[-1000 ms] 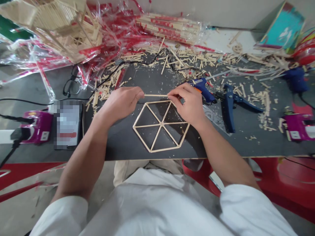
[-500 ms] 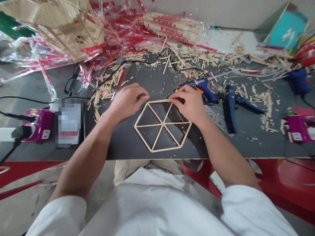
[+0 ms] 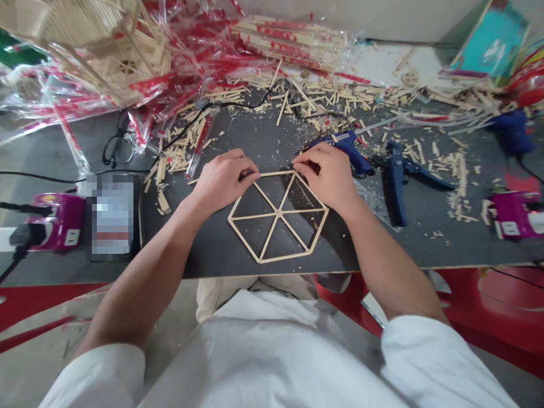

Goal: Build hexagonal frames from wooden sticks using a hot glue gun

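A flat hexagonal frame of thin wooden sticks, with spokes meeting at its centre, lies on the dark tabletop near the front edge. My left hand is closed in a pinch at the frame's far left corner. At the far right corner, the thumb and fingers of my right hand are pinched together on the end of the far side stick. A short light stick end shows just left of my left hand; whether that hand touches it is hidden. Behind my right hand lies a blue glue gun.
Blue cutters lie to the right, among cut stick pieces. A phone and a purple power socket are at left. Stick scraps, plastic-wrapped bundles and a stick-built model fill the back. Cables cross the table.
The fingertips of my left hand have come onto the far left corner of the frame. My right hand stays at its corner. The camera view has shifted and tilted slightly.
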`<act>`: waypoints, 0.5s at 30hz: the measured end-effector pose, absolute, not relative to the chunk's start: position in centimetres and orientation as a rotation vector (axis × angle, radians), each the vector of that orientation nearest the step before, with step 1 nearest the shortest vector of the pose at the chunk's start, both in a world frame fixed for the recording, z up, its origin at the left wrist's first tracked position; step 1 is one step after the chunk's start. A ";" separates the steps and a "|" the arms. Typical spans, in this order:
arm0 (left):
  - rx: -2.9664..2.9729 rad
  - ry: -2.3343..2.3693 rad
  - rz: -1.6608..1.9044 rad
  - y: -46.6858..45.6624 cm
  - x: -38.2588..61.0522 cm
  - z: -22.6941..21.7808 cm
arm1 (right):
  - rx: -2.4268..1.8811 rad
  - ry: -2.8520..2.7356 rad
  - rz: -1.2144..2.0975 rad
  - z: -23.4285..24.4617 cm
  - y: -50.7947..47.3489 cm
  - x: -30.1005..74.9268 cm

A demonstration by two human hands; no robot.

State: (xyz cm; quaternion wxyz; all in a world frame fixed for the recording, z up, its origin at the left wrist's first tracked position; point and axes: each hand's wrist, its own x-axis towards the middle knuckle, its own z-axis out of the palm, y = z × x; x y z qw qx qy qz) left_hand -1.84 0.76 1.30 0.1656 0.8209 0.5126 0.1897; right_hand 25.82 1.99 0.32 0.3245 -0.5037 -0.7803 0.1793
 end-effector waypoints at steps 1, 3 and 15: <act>2.350 1.452 0.548 0.8 -1.9 1.2 | -1.327 -2.034 0.472 0.6 2.0 26.0; 2.360 1.443 0.556 0.8 -1.9 1.1 | -1.338 -2.010 0.466 0.9 2.0 26.3; 2.355 1.467 0.556 0.7 -1.8 1.2 | -1.391 -2.002 0.601 -0.6 2.3 25.6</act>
